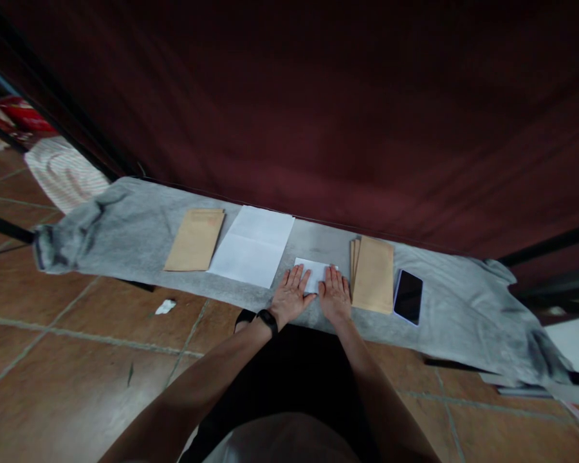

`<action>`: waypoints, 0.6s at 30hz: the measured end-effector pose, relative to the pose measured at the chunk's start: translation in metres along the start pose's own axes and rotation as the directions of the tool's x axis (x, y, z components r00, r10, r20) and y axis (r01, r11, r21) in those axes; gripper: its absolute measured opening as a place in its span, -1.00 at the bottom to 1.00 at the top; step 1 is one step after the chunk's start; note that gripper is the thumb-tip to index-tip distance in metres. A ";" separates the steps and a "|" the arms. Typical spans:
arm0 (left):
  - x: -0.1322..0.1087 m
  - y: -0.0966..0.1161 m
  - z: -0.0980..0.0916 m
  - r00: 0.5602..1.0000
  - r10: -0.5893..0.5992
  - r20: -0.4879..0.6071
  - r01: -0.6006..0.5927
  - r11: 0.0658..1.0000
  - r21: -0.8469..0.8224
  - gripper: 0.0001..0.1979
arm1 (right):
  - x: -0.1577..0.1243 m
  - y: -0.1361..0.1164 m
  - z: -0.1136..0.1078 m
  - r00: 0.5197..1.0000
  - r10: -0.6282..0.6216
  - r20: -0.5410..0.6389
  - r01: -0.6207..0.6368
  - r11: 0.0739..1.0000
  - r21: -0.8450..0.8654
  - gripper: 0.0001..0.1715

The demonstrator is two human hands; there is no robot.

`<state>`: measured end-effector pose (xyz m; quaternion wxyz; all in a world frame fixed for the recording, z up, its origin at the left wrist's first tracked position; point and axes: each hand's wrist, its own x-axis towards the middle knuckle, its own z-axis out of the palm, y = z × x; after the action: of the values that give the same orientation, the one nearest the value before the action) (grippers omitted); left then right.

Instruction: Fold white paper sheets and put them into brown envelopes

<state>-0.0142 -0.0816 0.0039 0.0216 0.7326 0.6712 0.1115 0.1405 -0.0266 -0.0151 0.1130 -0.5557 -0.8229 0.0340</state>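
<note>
A small folded piece of white paper (314,275) lies on the grey cloth in front of me. Flat on its left side rests my left hand (290,294), fingers stretched out, with a black band on the wrist. My right hand (335,294) presses flat on the paper's right side, its fingers also extended. Both hands cover part of the paper. Left of them lie larger white sheets (255,244) with a crease across. Close to my right hand is a stack of brown envelopes (374,273), the lower ones sticking out at the left.
Another stack of brown envelopes (195,240) lies farther left on the grey cloth (125,225). A phone (408,297) with a dark screen lies right of the envelopes. A dark red curtain (289,128) hangs behind. On the tiled floor is a crumpled white scrap (165,307).
</note>
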 end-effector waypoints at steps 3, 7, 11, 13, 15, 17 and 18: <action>0.001 0.001 -0.002 1.000 -0.007 0.009 0.007 1.000 0.012 -0.29 | -0.002 -0.004 -0.003 1.000 0.011 -0.009 -0.011 1.000 0.003 -0.33; 0.001 0.002 -0.002 1.000 -0.015 0.015 0.015 1.000 0.013 -0.28 | -0.015 -0.010 -0.005 1.000 0.010 -0.014 -0.010 1.000 -0.004 -0.35; 0.000 0.001 -0.001 1.000 -0.030 0.002 0.030 0.999 0.011 -0.28 | -0.032 -0.006 -0.006 0.999 -0.043 0.003 0.043 0.999 -0.009 -0.36; -0.001 0.000 0.000 0.999 -0.040 -0.008 0.040 0.999 0.003 -0.29 | -0.037 -0.003 -0.006 0.999 -0.048 -0.011 0.048 0.999 -0.011 -0.35; -0.003 -0.002 0.000 0.998 -0.055 -0.024 0.055 0.998 -0.013 -0.28 | -0.040 -0.001 -0.007 0.998 -0.042 -0.040 0.041 0.999 -0.014 -0.34; -0.007 -0.003 0.001 0.994 -0.091 -0.055 0.089 0.996 -0.032 -0.27 | -0.041 -0.001 -0.006 0.997 -0.033 -0.075 0.032 0.999 -0.016 -0.33; -0.009 -0.003 0.002 0.991 -0.114 -0.075 0.111 0.993 -0.043 -0.28 | -0.042 -0.001 -0.006 0.996 -0.030 -0.090 0.028 0.999 -0.017 -0.33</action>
<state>-0.0171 -0.0895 0.0004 0.0158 0.6881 0.7095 0.1512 0.1553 -0.0658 -0.0156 0.1461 -0.5455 -0.8253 0.0008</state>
